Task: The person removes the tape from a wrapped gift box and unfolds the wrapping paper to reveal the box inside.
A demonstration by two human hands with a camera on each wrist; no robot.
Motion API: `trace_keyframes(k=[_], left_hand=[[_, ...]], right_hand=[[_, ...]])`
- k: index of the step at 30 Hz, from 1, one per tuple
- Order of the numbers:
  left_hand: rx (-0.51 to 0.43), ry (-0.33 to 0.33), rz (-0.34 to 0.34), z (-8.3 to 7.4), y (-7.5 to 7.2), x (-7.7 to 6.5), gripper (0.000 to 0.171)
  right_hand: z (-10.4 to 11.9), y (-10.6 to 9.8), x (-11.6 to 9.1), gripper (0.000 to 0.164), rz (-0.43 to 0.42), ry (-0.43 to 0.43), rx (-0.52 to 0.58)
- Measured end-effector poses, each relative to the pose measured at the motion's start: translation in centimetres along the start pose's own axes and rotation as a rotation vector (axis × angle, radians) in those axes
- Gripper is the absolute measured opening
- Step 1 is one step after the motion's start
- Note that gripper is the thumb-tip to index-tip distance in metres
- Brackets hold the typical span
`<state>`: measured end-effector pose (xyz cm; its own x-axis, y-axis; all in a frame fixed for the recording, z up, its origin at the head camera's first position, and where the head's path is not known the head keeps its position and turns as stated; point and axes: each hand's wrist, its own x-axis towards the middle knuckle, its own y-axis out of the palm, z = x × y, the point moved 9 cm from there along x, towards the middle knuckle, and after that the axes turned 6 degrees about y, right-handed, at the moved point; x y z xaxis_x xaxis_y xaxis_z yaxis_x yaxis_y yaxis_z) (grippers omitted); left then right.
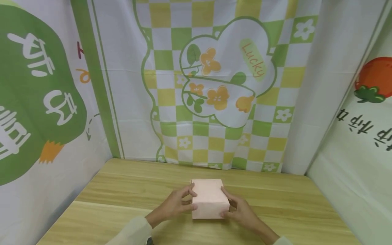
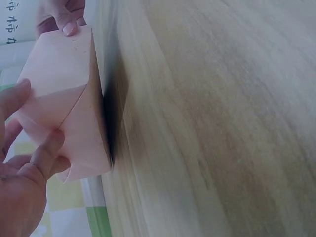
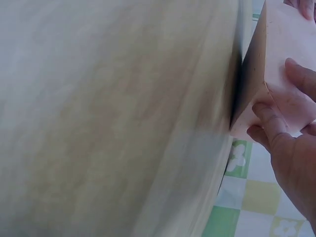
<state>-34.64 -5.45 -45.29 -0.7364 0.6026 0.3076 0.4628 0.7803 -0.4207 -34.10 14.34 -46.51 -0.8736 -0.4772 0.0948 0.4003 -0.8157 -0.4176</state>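
A pale pink paper box is held between two hands over the wooden table. At its left side the left hand grips it, thumb near the front edge and fingers at the upper edge. The right hand holds the opposite side. In the left wrist view, folded seams cross the end of the box, where the left fingers press. A dark shadow lies under the box. The right wrist view shows the box with the right hand's fingers against its end. Its contents are hidden.
The wooden tabletop spreads around the box. A green and yellow checked cloth hangs behind the table. Printed white cloth walls stand at the left and right.
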Motion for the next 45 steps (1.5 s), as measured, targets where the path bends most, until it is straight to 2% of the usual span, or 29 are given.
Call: trace_keyframes(k=[4,10,12,15,18,21,25,28,30,34,36,40,43,45], left_hand=[[0.035,0.015,0.029,0.0,0.4,-0.2,0.03],[0.188,0.028,0.072,0.2,0.7,-0.7,0.056],[0.227,0.033,0.09,0.3,0.9,-0.8,0.06],[0.278,0.05,0.099,0.2,1.0,-0.9,0.06],[0.318,0.058,0.102,0.2,1.0,-1.0,0.059],[0.423,0.073,0.11,0.0,1.0,-0.9,0.059],[0.606,0.07,0.121,-0.3,0.9,-0.6,0.06],[0.679,0.083,0.124,-0.5,0.8,-0.2,0.064],[0.703,0.097,0.127,-0.7,0.8,0.1,0.07],[0.682,0.091,0.17,-0.8,0.9,0.8,0.081],[0.676,0.095,0.196,-0.9,1.1,1.1,0.077],[0.67,0.099,0.235,-0.9,1.5,1.3,0.059],[0.67,0.093,0.242,-0.9,1.5,1.4,0.058],[0.672,0.091,0.242,-0.9,1.5,1.4,0.063]], right_hand=[[-0.3,0.1,-0.3,0.088,0.0,0.015,-0.01],[0.0,0.3,-0.6,0.083,0.0,0.035,-0.064],[-0.1,0.3,-0.7,0.08,-0.015,0.048,-0.08],[-0.2,0.1,-0.8,0.068,-0.051,0.052,-0.102],[0.4,-0.1,-0.6,0.053,-0.102,0.02,-0.155],[1.5,-0.5,-0.2,0.044,-0.164,-0.021,-0.272],[2.7,-0.7,0.4,0.043,-0.226,-0.044,-0.446],[3.5,-0.7,0.7,0.041,-0.249,-0.054,-0.541],[4.0,-0.7,0.9,0.036,-0.257,-0.078,-0.595],[4.9,-0.5,1.2,0.024,-0.244,-0.143,-0.672],[5.0,-0.5,1.5,0.02,-0.215,-0.154,-0.671],[4.4,-1.1,2.4,0.014,-0.145,-0.086,-0.597],[3.8,-1.5,2.9,0.011,-0.11,-0.024,-0.54],[3.6,-1.7,3.2,0.009,-0.091,-0.013,-0.519]])
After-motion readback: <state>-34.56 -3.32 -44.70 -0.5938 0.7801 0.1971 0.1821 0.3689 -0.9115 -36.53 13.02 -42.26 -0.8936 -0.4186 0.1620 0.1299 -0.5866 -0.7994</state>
